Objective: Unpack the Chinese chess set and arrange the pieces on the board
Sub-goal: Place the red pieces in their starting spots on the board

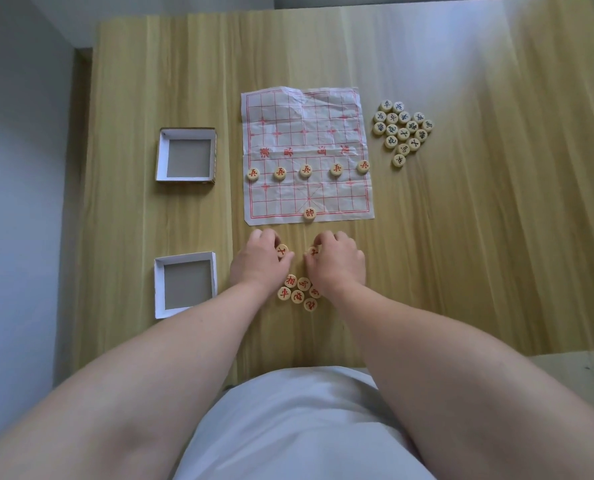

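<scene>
A creased paper board (306, 133) with a red grid lies on the table. Several red soldier pieces (306, 171) stand in a row across it, and the red general (309, 214) sits at its near edge. Just below the board, my left hand (259, 261) pinches a red-lettered piece (282, 251). My right hand (337, 263) pinches another red-lettered piece (312, 251). A small cluster of loose red pieces (299, 293) lies between my wrists. Several black-lettered pieces (402, 131) are grouped right of the board.
Two open white box halves sit left of the board, one farther (185, 131) and one nearer (185, 258). The wooden table (479, 220) runs wide to the right. A wall and the table's left edge are at far left.
</scene>
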The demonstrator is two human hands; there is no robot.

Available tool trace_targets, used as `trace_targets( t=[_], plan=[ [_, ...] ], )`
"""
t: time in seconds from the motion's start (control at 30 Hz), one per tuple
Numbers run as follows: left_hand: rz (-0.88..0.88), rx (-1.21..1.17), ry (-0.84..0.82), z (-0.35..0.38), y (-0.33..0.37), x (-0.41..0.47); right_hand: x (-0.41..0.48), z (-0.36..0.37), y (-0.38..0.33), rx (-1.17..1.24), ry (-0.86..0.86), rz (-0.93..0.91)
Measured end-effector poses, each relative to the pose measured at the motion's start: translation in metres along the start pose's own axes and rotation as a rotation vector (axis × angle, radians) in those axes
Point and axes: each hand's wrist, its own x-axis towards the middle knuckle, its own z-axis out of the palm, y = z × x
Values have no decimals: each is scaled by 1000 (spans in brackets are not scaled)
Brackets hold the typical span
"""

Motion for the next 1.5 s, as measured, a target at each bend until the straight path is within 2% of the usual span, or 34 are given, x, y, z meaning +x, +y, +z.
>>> trace_targets(
  t=[0.2,0.3,0.43,0.57,0.73,0.97,1.27,1.5],
  plan=[
    [11,-12,26,1,-5,2,1,-1,-3,83,-40,-86],
    [60,-40,23,0,-8,1,-2,-2,-4,110,21,-29],
    [112,-68,21,-1,-9,-2,-6,5,-5,26,77,73],
    [73,-16,38,-2,-8,-3,-4,10,-3,-22,56,78],
    [39,23,32,-1,-9,-3,-6,8,-2,61,22,-8],
    [42,45,31,1,-8,-5,-8,9,-2,-40,48,35],
    [87,-11,89,-9,21,33,27,-23,-1,62,86,77],
    [55,1,54,-9,38,66,55,-34,0,87,78,93]
  ],
)
